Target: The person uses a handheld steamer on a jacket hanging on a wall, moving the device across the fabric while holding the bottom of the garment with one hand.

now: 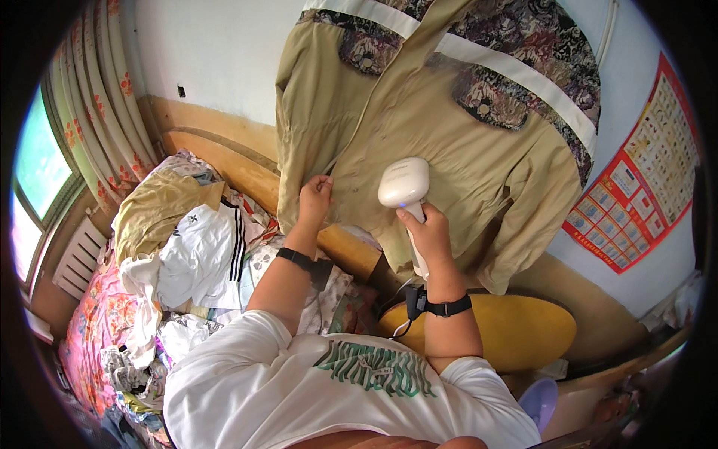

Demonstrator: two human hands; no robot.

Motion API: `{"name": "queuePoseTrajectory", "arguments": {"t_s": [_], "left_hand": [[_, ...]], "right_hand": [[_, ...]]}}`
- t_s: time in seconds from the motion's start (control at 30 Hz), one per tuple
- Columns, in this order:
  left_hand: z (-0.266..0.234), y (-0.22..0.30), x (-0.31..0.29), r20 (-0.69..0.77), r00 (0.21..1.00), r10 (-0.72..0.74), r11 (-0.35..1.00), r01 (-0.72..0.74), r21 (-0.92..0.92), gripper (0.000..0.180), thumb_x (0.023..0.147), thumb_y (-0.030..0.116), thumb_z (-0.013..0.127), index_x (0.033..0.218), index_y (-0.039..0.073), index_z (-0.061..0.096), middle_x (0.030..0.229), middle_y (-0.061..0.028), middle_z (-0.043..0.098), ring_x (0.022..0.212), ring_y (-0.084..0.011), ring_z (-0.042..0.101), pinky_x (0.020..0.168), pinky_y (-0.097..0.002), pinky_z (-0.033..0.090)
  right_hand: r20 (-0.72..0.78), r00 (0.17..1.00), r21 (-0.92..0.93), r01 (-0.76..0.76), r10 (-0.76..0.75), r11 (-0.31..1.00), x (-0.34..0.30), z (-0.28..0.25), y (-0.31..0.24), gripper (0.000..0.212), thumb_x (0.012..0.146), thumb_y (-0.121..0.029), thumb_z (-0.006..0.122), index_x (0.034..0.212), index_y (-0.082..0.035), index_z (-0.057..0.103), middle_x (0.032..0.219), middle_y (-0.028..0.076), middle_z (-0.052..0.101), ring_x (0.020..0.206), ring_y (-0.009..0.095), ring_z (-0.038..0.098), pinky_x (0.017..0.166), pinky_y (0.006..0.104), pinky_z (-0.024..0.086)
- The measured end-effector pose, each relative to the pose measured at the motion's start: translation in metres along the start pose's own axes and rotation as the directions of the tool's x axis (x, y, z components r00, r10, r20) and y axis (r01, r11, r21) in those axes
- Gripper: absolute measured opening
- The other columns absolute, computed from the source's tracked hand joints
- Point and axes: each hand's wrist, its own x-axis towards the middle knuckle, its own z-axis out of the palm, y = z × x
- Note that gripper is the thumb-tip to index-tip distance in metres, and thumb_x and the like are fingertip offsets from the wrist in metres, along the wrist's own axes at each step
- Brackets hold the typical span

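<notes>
A khaki jacket [419,112] with dark patterned patches and a white band hangs spread in front of the wall. In my right hand [431,233] is a white handheld garment steamer [404,183], its handle pointing down and a small blue light lit. The steamer's broad head is in front of the jacket's lower middle; whether they touch, I cannot tell. My left hand [315,200] is closed, fingertips pinched at the jacket's front edge on the left. The steamer's cord runs down past my right wrist.
A bed at left carries piled clothes, among them a white shirt [200,247] with black stripes and a khaki garment [161,206]. A yellow oval board [516,329] stands below the jacket. A curtain [97,105] hangs by the window; a red-bordered poster [636,176] is at right.
</notes>
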Motion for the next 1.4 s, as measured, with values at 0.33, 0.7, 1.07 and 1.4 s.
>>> {"name": "queuePoseTrajectory", "arguments": {"t_s": [0.33, 0.7, 1.07, 1.4], "left_hand": [[-0.01, 0.013, -0.02, 0.056, 0.997, 0.062, 0.998, -0.062, -0.006, 0.019, 0.094, 0.018, 0.058, 0.095, -0.001, 0.058, 0.073, -0.0001, 0.055, 0.062, -0.0081, 0.05, 0.059, -0.0232, 0.044], [-0.018, 0.01, -0.03, 0.197, 0.979, 0.048, 0.996, -0.032, -0.083, 0.017, 0.093, 0.016, 0.059, 0.099, 0.0, 0.058, 0.077, 0.0013, 0.057, 0.068, -0.0074, 0.053, 0.066, -0.0223, 0.046], [-0.025, 0.018, -0.037, 0.244, 0.968, 0.06, 0.995, -0.077, 0.063, 0.013, 0.093, 0.015, 0.06, 0.088, 0.003, 0.06, 0.072, 0.0077, 0.049, 0.065, -0.0029, 0.042, 0.059, -0.0197, 0.035], [-0.026, 0.02, -0.045, 0.296, 0.952, 0.078, 0.991, -0.043, -0.123, 0.015, 0.098, 0.018, 0.051, 0.087, 0.007, 0.052, 0.074, 0.0091, 0.04, 0.069, -0.0026, 0.035, 0.061, -0.0194, 0.03]], "right_hand": [[-0.041, 0.999, 0.052, -0.003, 0.005, 0.999, -0.013, 0.01, 0.003, 0.04, 0.077, -0.035, 0.072, 0.088, 0.003, 0.065, 0.079, 0.018, 0.066, 0.072, 0.029, 0.064, 0.067, 0.0363, 0.048], [-0.062, 0.997, 0.146, -0.041, 0.05, 0.988, -0.016, 0.01, -0.01, 0.037, 0.078, -0.034, 0.072, 0.084, 0.002, 0.064, 0.066, 0.011, 0.061, 0.057, 0.018, 0.058, 0.055, 0.0318, 0.045], [-0.065, 0.991, 0.238, -0.097, 0.116, 0.966, -0.013, 0.008, -0.026, 0.031, 0.081, -0.029, 0.071, 0.084, 0.001, 0.063, 0.065, 0.006, 0.06, 0.051, 0.013, 0.056, 0.046, 0.0288, 0.045], [-0.015, 0.968, 0.193, 0.249, -0.251, 0.949, -0.001, 0.0, -0.059, 0.025, 0.078, -0.02, 0.072, 0.09, 0.001, 0.064, 0.07, 0.008, 0.063, 0.061, 0.016, 0.059, 0.057, 0.0307, 0.046]]}}
